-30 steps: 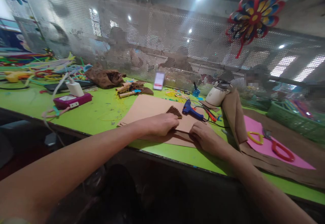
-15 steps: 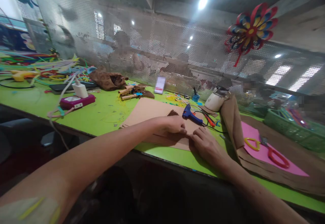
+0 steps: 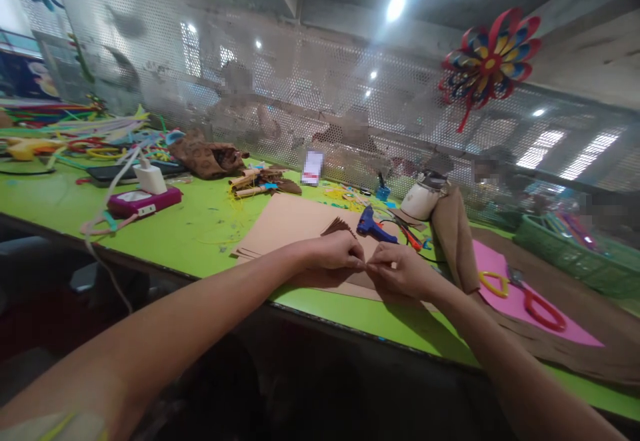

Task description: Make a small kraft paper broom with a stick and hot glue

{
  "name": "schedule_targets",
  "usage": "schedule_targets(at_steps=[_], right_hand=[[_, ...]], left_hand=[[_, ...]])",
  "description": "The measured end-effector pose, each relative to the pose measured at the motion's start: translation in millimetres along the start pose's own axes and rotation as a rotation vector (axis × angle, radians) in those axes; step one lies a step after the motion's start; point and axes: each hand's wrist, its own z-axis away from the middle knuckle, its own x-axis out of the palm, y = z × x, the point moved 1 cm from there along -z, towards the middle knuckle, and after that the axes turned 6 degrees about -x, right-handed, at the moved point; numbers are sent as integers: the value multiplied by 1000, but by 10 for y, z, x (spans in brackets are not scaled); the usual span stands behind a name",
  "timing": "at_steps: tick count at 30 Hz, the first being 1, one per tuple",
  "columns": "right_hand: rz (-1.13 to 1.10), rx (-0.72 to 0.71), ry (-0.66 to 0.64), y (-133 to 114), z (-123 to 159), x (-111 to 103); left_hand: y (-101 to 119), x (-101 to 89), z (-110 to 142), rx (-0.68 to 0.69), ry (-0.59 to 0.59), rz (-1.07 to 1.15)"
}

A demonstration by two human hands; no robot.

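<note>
Fingertips of my left hand [image 3: 343, 251] and right hand [image 3: 403, 268] are pinched together, on what I cannot tell, so I should press evenly without crushing the pleated brown paper fan [image 3: 337, 225] lying on the flat tan paper sheets [image 3: 287, 223].

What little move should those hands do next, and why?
Maybe the left hand and right hand should pinch and slide apart, pressing any fold: they nearly touch over the tan paper, and pleated brown paper sits behind the left hand. What they hold is unclear.
</note>
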Motion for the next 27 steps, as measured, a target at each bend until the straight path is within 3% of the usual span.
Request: schedule_targets(at_steps=[12,21,27], right_hand=[[-205,192,51,28,31,84],[-135,136,87,154,105,91],[-8,-4,227,166,93,98]], left_hand=[[1,1,38,56,90,-166],[-98,-103,51,6,76,-275],[-66,-105,10,104,193,-230]])
